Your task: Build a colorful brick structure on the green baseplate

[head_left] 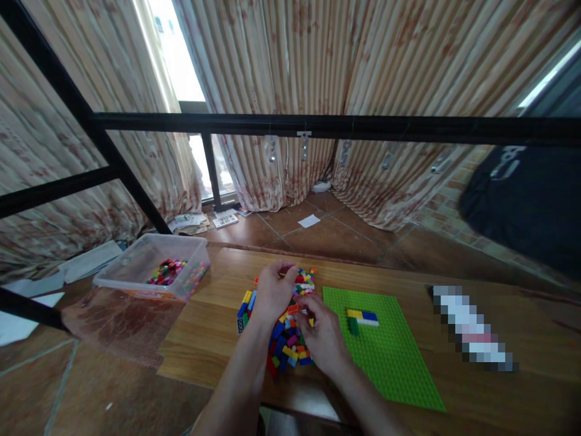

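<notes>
A pile of small colourful toy building bricks [284, 339] lies on the wooden table, with both my hands over it. My left hand [276, 289] is above the far part of the pile, fingers curled together; whatever is in them is hidden. Nearer to me and to the right, my right hand [323, 333] has its thumb and index finger closed around an orange brick [293, 309]. Right of the pile lies a green baseplate [385, 357]. On it sit a few joined bricks: yellow and blue ones, a white brick [368, 323] and a dark green brick [353, 327].
A clear plastic bin [149, 284] with more small bricks inside stands left of the table [200, 339]. A blurred-out long object [474, 330] lies on the table's right side. Beyond are a black metal rail [254, 124], curtains [290, 72] and papers on the tiled floor.
</notes>
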A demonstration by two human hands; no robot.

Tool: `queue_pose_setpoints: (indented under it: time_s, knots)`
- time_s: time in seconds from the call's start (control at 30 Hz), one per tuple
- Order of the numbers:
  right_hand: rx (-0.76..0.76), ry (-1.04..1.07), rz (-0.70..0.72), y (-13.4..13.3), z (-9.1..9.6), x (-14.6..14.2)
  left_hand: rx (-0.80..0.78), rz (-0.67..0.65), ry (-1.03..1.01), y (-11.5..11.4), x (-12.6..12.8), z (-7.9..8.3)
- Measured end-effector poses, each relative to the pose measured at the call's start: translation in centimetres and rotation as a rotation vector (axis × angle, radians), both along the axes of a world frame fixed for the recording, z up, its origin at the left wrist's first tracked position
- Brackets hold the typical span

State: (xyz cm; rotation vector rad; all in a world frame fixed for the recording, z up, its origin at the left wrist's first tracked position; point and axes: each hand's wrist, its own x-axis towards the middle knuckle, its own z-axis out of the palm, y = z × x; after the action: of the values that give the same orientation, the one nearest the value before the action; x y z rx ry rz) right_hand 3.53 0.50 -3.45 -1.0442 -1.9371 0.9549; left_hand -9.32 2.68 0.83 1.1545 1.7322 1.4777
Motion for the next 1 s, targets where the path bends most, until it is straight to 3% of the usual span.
queue_pose_setpoints:
  time_s: [0.27, 0.5, 0.87, 1.0]
  knots:
    - [-0.034, 0.040, -0.020, 0.3, -0.2, 0.1, -0.016, -0.060, 0.077, 0.2, 0.0, -0.7]
    - [-0.108, 0.154, -0.059, 0.5, -0.1, 0.2, -0.108, -0.137, 0.200, -0.4, 0.0, -0.1]
    - [-0.466, 0.567, -0.193, 1.5, -0.2, 0.5, -0.113, -0.319, 0.237, -0.4, 0.3, -0.5]
    - [-0.520, 0.641, -0.222, 1.5, 0.3, 0.7, -0.133, -0.351, 0.241, -0.6, 0.4, -0.5]
